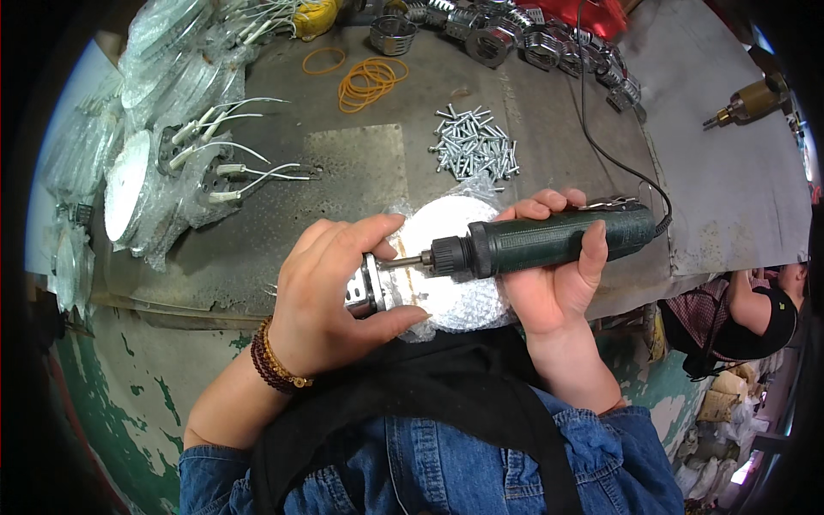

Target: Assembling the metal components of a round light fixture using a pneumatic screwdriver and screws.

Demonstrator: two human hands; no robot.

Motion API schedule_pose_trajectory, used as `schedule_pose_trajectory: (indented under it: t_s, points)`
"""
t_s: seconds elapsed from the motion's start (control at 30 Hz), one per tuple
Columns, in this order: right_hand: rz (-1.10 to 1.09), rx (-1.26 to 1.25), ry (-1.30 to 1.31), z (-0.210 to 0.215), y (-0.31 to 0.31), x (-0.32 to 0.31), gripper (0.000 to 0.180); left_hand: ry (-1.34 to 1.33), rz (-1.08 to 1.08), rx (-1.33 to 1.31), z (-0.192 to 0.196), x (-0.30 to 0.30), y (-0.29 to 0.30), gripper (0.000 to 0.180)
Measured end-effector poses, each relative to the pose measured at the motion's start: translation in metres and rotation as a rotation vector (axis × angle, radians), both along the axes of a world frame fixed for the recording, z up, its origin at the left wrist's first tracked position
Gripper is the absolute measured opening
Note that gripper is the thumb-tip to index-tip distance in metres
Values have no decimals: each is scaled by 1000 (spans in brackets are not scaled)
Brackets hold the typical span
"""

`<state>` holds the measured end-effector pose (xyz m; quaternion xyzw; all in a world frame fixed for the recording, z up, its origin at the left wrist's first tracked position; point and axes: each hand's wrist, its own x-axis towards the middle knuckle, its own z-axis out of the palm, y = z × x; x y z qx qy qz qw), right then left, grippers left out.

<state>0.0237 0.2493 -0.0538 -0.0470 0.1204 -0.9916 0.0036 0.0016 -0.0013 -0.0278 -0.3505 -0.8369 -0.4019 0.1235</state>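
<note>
My right hand [554, 296] is closed round a dark green corded electric screwdriver [558, 240], which lies level with its bit pointing left. The bit's tip reaches a shiny slotted metal bracket [367, 285], which my left hand [311, 283] grips, its thumb and fingers spread round it. Against the bracket sits a bright round disc [459, 296], partly covered in bubble wrap, in front of my apron. The screwdriver crosses over the disc. The screw at the bit's tip, if there is one, is too small to make out.
A pile of silver screws [475, 144] lies beyond the disc. Bubble-wrapped discs with white wires [142, 184] are stacked at left. Rubber bands [367, 84] and metal brackets [536, 45] lie farther back. The screwdriver's cable [631, 167] runs up the right. Another person [747, 318] sits far right.
</note>
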Motion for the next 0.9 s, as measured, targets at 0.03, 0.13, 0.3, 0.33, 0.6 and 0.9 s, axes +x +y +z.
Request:
schedule_pose_trajectory:
  t_s: [0.03,0.13,0.3,0.33,0.6,0.9]
  points:
    - [-6,2,-3,-1,0,0,40,-19,4,-4,0,1,0,84]
    - [-3,13,-50,5,0,2,41,-48,12,-7,3,3,-3,84]
    - [-54,70,49,15,28,12,46,24,-10,-271,11,7,-39,74]
    - [-52,65,47,20,33,14,46,22,-9,-276,13,8,-40,74]
    - [-44,-60,322,52,54,15,51,-1219,-67,251,40,-12,-51,41]
    - [-1,-35,44,13,14,6,43,-185,143,-257,30,-19,-53,24]
